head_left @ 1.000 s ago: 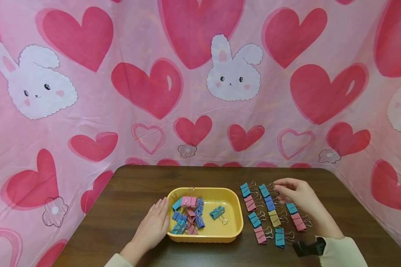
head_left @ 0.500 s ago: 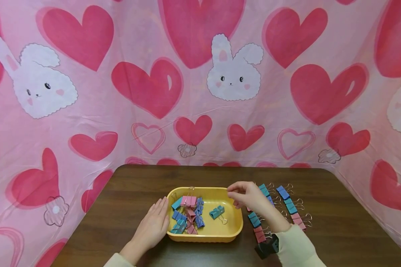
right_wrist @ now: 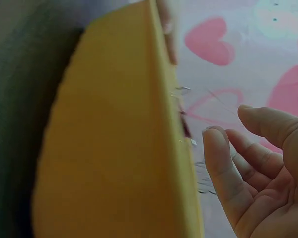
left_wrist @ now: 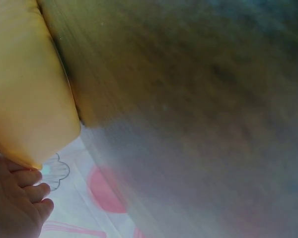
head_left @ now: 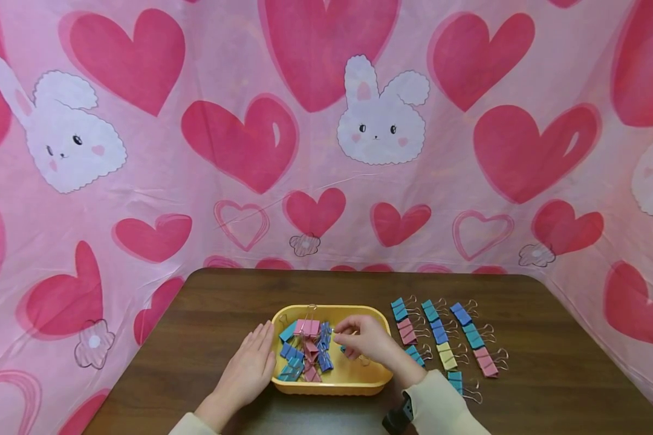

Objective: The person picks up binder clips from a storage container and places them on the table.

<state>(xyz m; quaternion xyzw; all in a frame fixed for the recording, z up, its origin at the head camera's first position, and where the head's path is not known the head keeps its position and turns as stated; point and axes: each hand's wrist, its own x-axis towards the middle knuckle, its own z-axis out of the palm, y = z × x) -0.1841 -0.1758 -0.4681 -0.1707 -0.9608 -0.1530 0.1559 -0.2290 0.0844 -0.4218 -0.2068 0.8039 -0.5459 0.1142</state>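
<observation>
A yellow plastic tray holds a heap of binder clips on its left side, among them a pink clip on top, blue clips and a teal clip. My left hand lies with straight fingers along the tray's left rim. My right hand hovers over the tray's right half, partly covering a single teal clip there. In the right wrist view, thumb and forefinger of the right hand are apart with nothing between them, beside the tray wall.
Right of the tray, binder clips lie in three columns on the dark wooden table, including a yellow clip, a blue clip and a pink clip. The right sleeve hides part of the nearest column. A pink heart-print cloth hangs behind.
My right hand has moved left from the far right column of clips, across the tray's right rim, to over the tray. A blue clip shows atop that column. The left hand stays put.
</observation>
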